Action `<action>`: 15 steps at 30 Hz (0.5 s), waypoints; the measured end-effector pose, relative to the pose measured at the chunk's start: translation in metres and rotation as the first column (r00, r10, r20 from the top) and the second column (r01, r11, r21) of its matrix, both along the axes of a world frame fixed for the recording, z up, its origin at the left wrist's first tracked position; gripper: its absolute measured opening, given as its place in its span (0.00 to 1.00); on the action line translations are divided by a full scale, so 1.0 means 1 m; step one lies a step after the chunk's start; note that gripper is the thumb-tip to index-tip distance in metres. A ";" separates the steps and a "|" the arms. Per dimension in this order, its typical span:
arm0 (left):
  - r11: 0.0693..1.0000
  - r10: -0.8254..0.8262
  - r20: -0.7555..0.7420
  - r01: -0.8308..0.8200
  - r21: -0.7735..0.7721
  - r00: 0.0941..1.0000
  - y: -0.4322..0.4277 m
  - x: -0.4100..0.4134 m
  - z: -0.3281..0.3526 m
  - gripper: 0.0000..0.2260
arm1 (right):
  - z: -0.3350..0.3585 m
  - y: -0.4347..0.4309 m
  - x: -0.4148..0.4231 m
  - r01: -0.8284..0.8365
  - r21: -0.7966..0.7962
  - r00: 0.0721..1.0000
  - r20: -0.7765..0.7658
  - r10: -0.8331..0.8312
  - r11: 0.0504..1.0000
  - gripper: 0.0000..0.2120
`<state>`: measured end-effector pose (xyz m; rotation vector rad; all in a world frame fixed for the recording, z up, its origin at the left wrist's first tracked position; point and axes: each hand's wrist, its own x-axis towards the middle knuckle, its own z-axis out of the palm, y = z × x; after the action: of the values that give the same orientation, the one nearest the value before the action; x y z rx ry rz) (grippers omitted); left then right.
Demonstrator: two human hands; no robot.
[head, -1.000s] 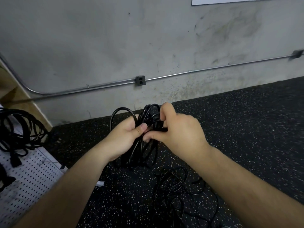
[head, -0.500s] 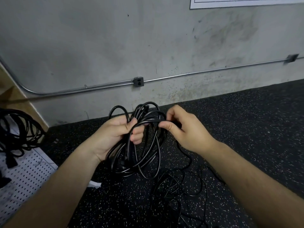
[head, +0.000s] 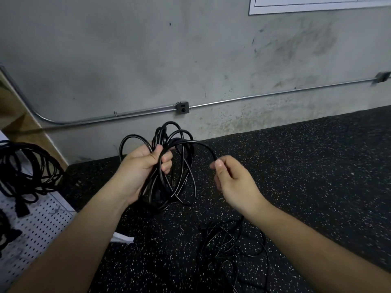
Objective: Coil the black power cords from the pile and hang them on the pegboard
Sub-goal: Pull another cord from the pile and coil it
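Currently my left hand (head: 138,168) clutches a coil of black power cord (head: 179,187) above the speckled floor (head: 317,166), and my right hand (head: 232,182) pinches its free strand (head: 201,144). The cord pile (head: 228,246) lies below my right wrist; the pegboard (head: 36,225) sits at the floor's left edge.

Both bare forearms stretch forward, hands held apart. The left hand (head: 140,172) curls its fingers round the coiled cord (head: 157,193). The right hand (head: 234,182) pinches one strand of it between thumb and forefinger.
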<state>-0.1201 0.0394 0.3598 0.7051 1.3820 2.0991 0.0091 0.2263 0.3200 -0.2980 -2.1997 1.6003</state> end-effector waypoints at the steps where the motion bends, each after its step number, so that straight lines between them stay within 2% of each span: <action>1: 1.000 0.003 0.004 -0.003 -0.014 1.000 0.003 0.003 -0.001 0.07 | 0.001 -0.001 -0.002 0.023 0.036 1.000 0.004 -0.023 0.999 0.11; 4: 0.998 -0.051 0.121 0.048 0.028 0.991 0.013 0.014 -0.005 0.10 | 0.006 -0.005 -0.006 0.021 0.163 0.995 0.088 -0.036 0.986 0.19; 5: 0.994 -0.094 0.163 0.084 0.064 0.982 0.017 0.017 -0.005 0.10 | 0.009 -0.007 -0.007 -0.009 0.130 0.993 0.121 -0.006 0.991 0.20; 7: 0.977 -0.196 0.242 0.168 0.134 0.950 0.021 0.023 -0.007 0.10 | 0.016 -0.007 -0.005 -0.121 -0.163 0.976 0.158 0.147 0.979 0.17; 9: 0.937 -0.335 0.284 0.288 0.196 0.898 0.022 0.026 -0.008 0.09 | 0.018 0.002 -0.006 -0.214 -0.401 0.957 0.097 0.274 0.891 0.25; 11: 0.873 -0.480 0.279 0.424 0.238 0.832 0.024 0.030 -0.009 0.10 | 0.019 0.009 -0.006 -0.324 -0.543 0.920 0.011 0.392 0.775 0.31; 15: 0.838 -0.542 0.259 0.489 0.243 0.800 0.031 0.040 -0.008 0.08 | 0.020 0.009 -0.006 -0.364 -0.738 0.838 0.007 0.546 0.568 0.26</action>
<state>-0.0800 0.0704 0.3517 0.6773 0.7325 1.7877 0.0032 0.2352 0.3405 -0.1162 -1.7587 2.8535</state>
